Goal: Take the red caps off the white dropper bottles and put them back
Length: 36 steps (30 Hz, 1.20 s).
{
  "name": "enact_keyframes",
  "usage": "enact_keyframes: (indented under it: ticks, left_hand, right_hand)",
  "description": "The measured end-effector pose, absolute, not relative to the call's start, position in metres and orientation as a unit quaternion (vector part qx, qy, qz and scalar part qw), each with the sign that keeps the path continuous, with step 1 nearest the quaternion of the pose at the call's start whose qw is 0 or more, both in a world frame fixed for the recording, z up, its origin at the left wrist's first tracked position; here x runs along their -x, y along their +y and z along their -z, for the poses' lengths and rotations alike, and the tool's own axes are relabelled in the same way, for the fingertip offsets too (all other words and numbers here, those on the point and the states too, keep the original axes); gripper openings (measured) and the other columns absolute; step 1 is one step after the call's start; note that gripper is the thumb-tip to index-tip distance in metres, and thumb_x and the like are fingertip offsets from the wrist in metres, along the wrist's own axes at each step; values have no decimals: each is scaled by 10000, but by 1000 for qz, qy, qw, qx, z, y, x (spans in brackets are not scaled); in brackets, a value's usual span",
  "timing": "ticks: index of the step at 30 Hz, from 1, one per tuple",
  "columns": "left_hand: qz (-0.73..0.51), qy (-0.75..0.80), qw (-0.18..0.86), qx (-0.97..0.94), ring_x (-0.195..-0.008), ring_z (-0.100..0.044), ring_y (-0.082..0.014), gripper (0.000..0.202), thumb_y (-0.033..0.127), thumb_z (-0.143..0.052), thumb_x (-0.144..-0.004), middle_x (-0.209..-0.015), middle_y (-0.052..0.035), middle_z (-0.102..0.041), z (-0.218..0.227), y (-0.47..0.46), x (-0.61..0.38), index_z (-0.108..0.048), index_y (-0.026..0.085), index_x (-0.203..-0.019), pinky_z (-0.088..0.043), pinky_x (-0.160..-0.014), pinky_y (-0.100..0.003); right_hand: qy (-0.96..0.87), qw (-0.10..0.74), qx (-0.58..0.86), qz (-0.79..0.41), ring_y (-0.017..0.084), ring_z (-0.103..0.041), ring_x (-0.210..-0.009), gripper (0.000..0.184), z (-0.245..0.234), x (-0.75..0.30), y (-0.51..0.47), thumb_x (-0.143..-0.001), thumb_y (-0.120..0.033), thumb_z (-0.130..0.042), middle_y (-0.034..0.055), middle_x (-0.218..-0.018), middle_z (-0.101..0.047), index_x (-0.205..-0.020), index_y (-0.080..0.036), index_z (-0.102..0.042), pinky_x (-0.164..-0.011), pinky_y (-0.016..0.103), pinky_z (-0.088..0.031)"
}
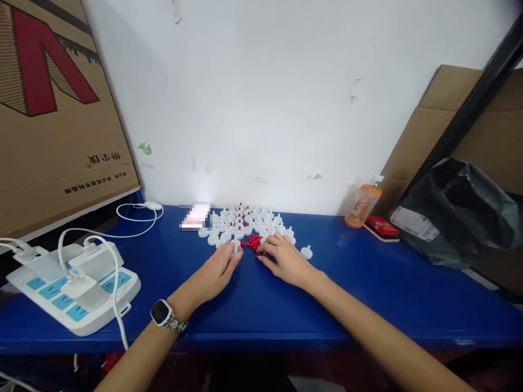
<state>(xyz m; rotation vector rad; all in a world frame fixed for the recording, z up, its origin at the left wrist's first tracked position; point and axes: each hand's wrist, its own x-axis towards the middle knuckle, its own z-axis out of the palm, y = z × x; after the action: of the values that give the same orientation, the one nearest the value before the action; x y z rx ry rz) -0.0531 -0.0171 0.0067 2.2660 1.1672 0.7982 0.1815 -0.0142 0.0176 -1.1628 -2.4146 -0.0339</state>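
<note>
Several small white plastic caps (245,220) stand in a cluster on the blue table (359,283), some with red tips. A small heap of red pieces (252,242) lies at the cluster's near edge. My left hand (218,269) rests on the table with its fingers pinched round one white cap (233,249). My right hand (284,258) lies beside the red heap, fingers curled down with the fingertips touching the red pieces. One white cap (306,252) stands alone to the right of that hand. A watch sits on my left wrist.
A white power strip (61,288) with plugged chargers and cables lies at the left. A large cardboard box (53,109) leans behind it. An orange drink bottle (363,204), a red pack (382,226) and a black plastic bag (461,212) sit at the right, against more cardboard.
</note>
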Motion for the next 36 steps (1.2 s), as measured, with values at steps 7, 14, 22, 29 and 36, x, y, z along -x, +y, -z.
enact_keyframes:
  ticks: [7, 14, 22, 29, 36]
  left_hand:
    - [-236, 460, 216, -829, -832, -552, -204, 336, 507, -286, -1013, -890, -18, -551, -13, -25, 49, -443, 230, -904, -440, -779, -363]
    - [-220, 402, 137, -878, -876, -550, -213, 175, 362, -370, -972, -944, -37, -548, -20, -7, 37, -468, 221, -940, -440, -814, -374]
    - [-242, 389, 141, -878, -764, -534, -186, 69, 288, -419, -923, -881, -7, -528, -19, -7, 20, -425, 227, -956, -426, -696, -332]
    - [-280, 380, 188, -861, -854, -612, -207, 178, 294, -441, -932, -1004, -64, -602, -15, -14, 22, -443, 203, -1085, -485, -781, -358]
    - [-303, 374, 267, -835, -884, -687, -202, 624, 299, -453, -954, -1271, -142, -608, -15, -18, 20, -150, 207, -1492, -510, -908, -396]
  right_hand:
    - [-884, 221, 412, 10, 209, -533, -918, 118, -15, -174, -11, -950, -224, -567, 57, -890, -653, -880, -191, -656, -827, 366, -398]
    - [-735, 471, 431, -230, 179, -637, -809, 153, -17, -175, -8, -920, -346, -607, 29, -840, -709, -883, -210, -667, -764, 320, -476]
    - [-627, 550, 352, -424, 170, -661, -711, 244, -4, -167, -3, -807, -441, -733, 31, -756, -724, -830, -198, -723, -705, 297, -509]
    - [-602, 580, 360, -416, 152, -614, -667, 231, -9, -154, -9, -787, -423, -754, 18, -728, -690, -796, -200, -694, -645, 281, -478]
    - [-598, 569, 380, -417, 147, -566, -596, 351, -4, -143, -5, -740, -494, -763, 0, -647, -623, -658, -208, -577, -587, 284, -454]
